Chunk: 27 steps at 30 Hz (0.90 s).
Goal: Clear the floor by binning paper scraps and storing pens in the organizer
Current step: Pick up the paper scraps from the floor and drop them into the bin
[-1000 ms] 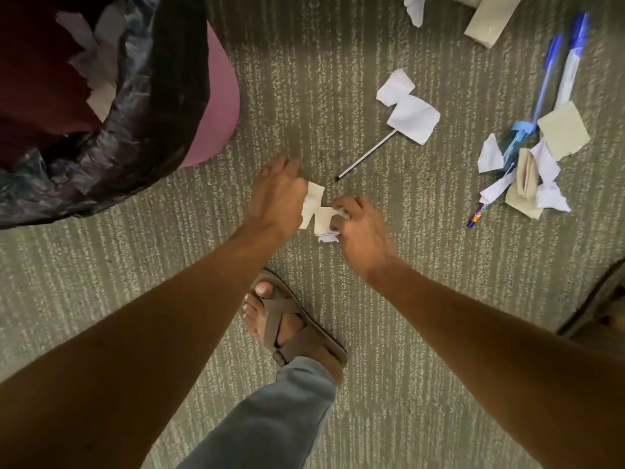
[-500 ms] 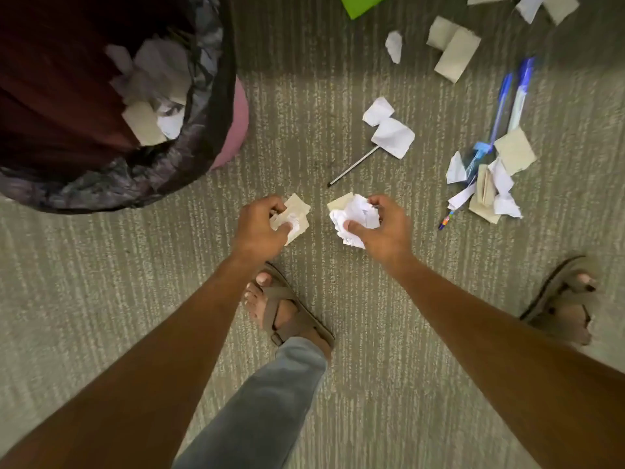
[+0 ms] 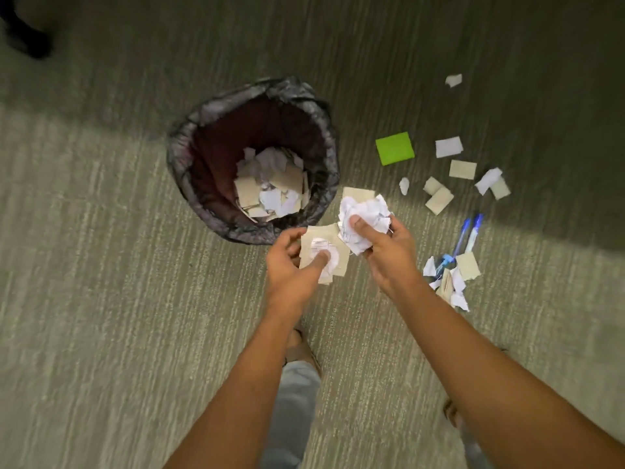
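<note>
Both hands have risen from the carpet and now hover just beside the lined bin (image 3: 329, 184). The left hand (image 3: 291, 265) pinches tan and white paper scraps (image 3: 323, 253); the right hand (image 3: 389, 252) grips a crumpled white wad (image 3: 363, 214). Two blue pens (image 3: 468, 233) still lie on the floor to the right.

Scraps (image 3: 451, 280) hide the two pens' (image 3: 468, 231) lower ends.

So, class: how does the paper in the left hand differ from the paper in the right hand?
The left hand pinches flat tan scraps with a white piece on top; the right hand grips a crumpled white wad. The scraps lie flat, the wad is bulkier. Both are beside the bin, not yet dropped in.
</note>
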Motion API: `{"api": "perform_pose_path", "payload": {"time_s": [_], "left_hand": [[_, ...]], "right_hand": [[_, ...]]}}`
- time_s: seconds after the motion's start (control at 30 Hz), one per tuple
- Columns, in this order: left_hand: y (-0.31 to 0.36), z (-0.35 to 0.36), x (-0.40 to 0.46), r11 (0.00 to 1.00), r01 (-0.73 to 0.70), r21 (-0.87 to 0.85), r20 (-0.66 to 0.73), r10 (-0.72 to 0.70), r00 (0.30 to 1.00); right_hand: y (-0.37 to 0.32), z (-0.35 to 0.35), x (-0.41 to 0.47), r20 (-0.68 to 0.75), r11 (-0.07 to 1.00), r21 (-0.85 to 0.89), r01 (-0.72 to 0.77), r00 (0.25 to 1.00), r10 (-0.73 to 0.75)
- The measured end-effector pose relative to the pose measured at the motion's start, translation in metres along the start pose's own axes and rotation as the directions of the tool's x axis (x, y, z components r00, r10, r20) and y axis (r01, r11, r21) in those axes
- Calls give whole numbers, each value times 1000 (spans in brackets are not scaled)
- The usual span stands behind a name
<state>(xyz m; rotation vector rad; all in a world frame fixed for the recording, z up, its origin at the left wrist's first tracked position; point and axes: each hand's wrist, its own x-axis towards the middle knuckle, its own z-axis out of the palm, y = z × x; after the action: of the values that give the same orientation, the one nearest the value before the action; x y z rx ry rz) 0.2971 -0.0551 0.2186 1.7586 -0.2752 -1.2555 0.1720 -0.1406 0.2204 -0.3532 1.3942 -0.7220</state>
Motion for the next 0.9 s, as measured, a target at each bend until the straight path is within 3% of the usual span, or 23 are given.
{"api": "perform_pose_path", "payload": {"time_s": [0.17, 0.37, 0.53, 0.73, 0.9], "left_hand": [[55, -38, 20, 992, 4, -123, -219, -31, 975], [80, -76, 66, 960, 69, -270, -297, -151, 943], [68, -82, 74, 903, 191, -385, -209, -287, 935], [47, -64, 37, 901, 315, -299, -68, -349, 934], [53, -30, 23, 934, 339, -115, 53, -335, 941]], "right_hand": [[-20, 85, 0, -31, 965, -227, 130, 990, -140], [-4, 127, 17, -100, 804, -565, 185, 952, -289], [4, 130, 21, -51, 776, -595, 207, 955, -293], [4, 83, 2, -176, 728, -659, 192, 901, -396], [-8, 27, -8, -239, 722, -677, 142, 886, -398]]}}
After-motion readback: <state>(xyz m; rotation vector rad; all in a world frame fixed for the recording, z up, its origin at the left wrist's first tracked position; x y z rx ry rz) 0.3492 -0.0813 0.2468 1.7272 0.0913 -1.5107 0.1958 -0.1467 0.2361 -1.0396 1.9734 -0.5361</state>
